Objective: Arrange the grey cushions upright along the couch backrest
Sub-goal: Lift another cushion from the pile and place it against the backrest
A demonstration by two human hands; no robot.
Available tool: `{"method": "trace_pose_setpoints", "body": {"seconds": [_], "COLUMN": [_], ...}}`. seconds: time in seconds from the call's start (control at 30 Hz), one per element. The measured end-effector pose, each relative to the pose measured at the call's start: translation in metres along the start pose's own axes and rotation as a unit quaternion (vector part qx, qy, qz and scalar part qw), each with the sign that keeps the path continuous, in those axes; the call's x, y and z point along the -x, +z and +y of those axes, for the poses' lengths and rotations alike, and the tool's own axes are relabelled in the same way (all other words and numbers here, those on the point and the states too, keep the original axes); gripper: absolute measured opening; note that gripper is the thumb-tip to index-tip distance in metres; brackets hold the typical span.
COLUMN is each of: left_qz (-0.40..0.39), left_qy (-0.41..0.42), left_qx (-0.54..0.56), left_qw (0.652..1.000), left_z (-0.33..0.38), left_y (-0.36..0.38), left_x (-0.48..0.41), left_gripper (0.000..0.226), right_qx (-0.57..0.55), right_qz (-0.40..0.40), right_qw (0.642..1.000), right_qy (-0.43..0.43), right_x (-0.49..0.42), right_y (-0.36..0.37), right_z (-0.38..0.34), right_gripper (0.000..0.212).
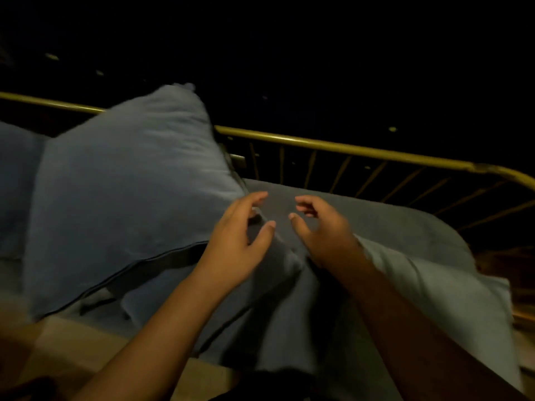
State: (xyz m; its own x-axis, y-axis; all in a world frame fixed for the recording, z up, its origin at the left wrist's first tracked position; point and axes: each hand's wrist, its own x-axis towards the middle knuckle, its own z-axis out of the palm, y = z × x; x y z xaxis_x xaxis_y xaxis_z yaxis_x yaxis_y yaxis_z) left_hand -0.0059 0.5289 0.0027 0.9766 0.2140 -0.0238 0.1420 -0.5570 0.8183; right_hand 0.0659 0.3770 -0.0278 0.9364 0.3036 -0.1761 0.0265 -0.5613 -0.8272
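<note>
One big grey cushion (127,198) stands tilted upright at the left, its top corner leaning vs. the brass rail (333,144) of the couch backrest, w/ a dark piped seam along its bottom edge. A second grey cushion (385,224) lies flat to the right, near the rail's curved corner, and a paler one (434,285) lies over its near side. Another bluish cushion (14,180) shows at the far left edge, partly cut off. Both hands hover close together over the flat grey cushion, just right of the upright one. Left hand (237,241) is half open, fingers curled, thumb spread, gripping nothing; can't tell if its fingertips touch the fabric. Right hand (321,230) is the same: loosely curled, open, holding nothing. Thin brass bars run below the rail. No labels or writing readable; room is dark and the shot blurry.
</note>
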Motion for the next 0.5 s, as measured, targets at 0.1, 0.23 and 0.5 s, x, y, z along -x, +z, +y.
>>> {"method": "trace_pose_setpoints", "body": {"seconds": [0.1, 0.23, 0.5], "left_qz": [0.053, 0.105, 0.183], "left_qy": [0.039, 0.031, -0.201], "left_qx": [-0.027, -0.149, -0.177], "left_qw": [0.997, 0.983, 0.946], "left_z": [-0.013, -0.067, -0.192], "left_y": [-0.062, -0.139, -0.234], "left_x": [-0.003, -0.016, -0.007], "left_gripper": [0.044, 0.042, 0.048], "right_qx": [-0.012, 0.025, 0.216], "right_qz": [-0.023, -0.076, -0.147], "right_qw": [0.999, 0.995, 0.962], "right_qy": [-0.042, -0.059, -0.085], "right_x": [-0.016, -0.043, -0.123], "right_y": [0.024, 0.065, 0.156], "right_z": [-0.056, -0.112, -0.152], "right_gripper": [0.028, 0.029, 0.065]}}
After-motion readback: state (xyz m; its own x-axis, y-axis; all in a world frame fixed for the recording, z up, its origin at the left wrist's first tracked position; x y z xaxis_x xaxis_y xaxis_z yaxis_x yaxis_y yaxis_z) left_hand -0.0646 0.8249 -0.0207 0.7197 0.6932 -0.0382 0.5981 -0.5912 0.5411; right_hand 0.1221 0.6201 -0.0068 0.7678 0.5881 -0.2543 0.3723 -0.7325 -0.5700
